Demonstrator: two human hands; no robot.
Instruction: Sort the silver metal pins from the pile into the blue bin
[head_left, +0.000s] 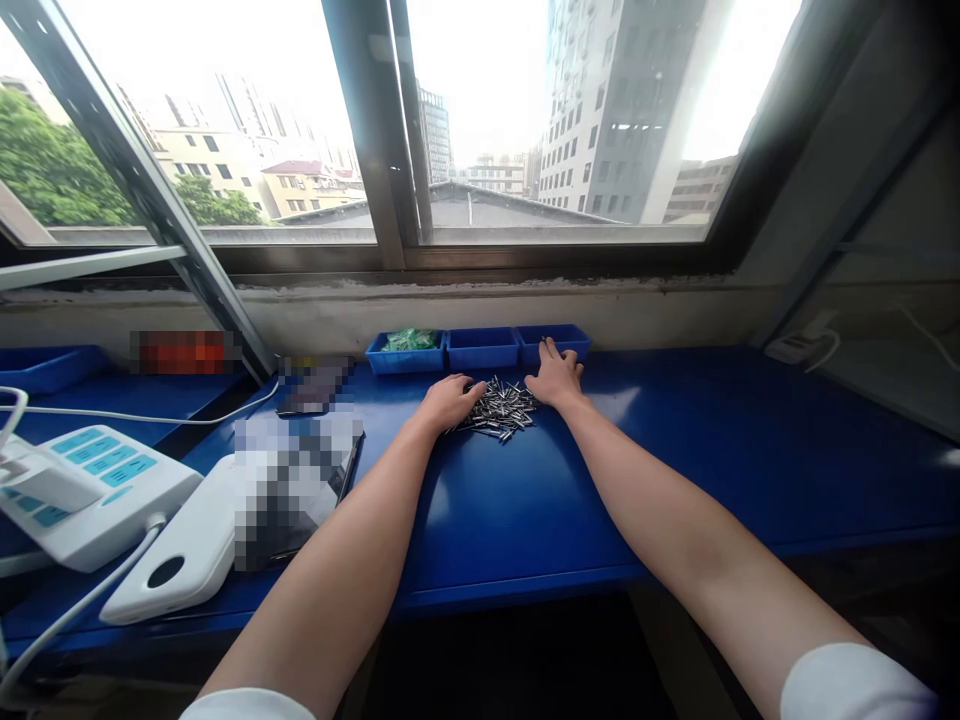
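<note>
In the head view the metal pins (504,408) lie heaped between the loosely spread fingers of the left hand (452,402) and right hand (556,376), any grip too small to tell; likely light, stiff, slippery; best pinched mid-shaft

- Pile of pins (504,412) on the counter (525,530)
- Three bins (483,352) in a row behind it
- Bag (411,340) in the leftmost bin
- Power bank (180,550) left of the pile
</note>
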